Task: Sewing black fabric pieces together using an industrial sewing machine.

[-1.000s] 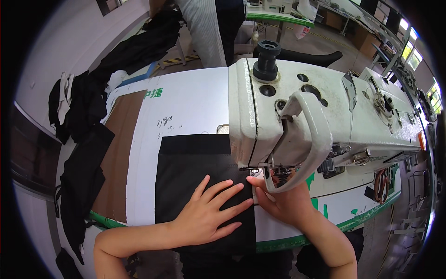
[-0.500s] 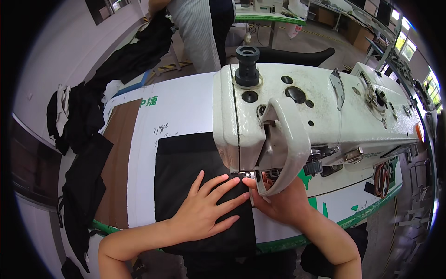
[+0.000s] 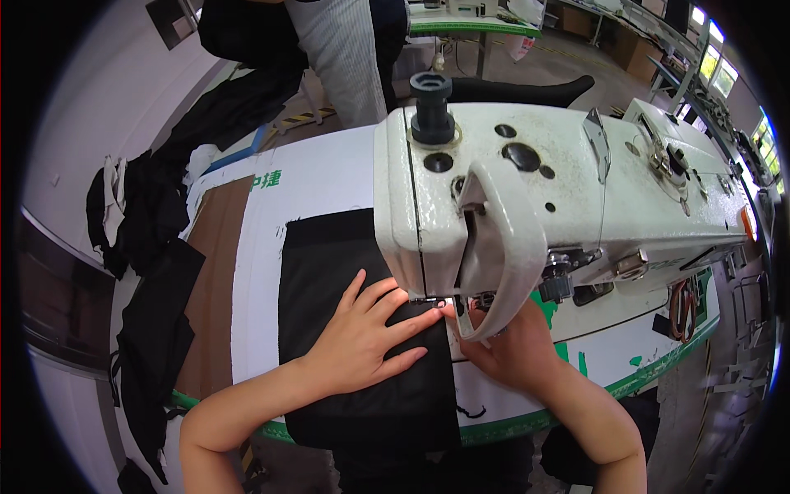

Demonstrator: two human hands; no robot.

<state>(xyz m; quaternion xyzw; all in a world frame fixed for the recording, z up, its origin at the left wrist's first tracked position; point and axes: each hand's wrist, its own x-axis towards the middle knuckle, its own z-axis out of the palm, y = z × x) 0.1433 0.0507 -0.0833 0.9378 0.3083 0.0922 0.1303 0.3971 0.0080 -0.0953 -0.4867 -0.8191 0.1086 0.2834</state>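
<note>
A flat black fabric panel [image 3: 329, 263] lies on the sewing table, its right part under the head of a white sewing machine [image 3: 510, 189]. My left hand [image 3: 366, 329] rests palm down on it, fingers spread and open, fingertips close to the presser foot [image 3: 429, 301]. On the other side of the foot, my right hand [image 3: 518, 350] reaches in by the panel's right edge. One right fingertip shows beside the left fingers. The machine's curved white guard hides most of the right fingers, so their grip cannot be made out.
A brown board strip [image 3: 216, 288] lies left of the panel. Black cloth pieces [image 3: 156, 313] hang at the table's left side. A short dark thread [image 3: 471, 412] lies near the front edge. Beyond the machine stands another person [image 3: 337, 66], holding or near a dark bundle.
The black panel has moved away from me under the machine head, and my left hand has drawn its fingers in slightly. A dark bundle now shows by the person behind.
</note>
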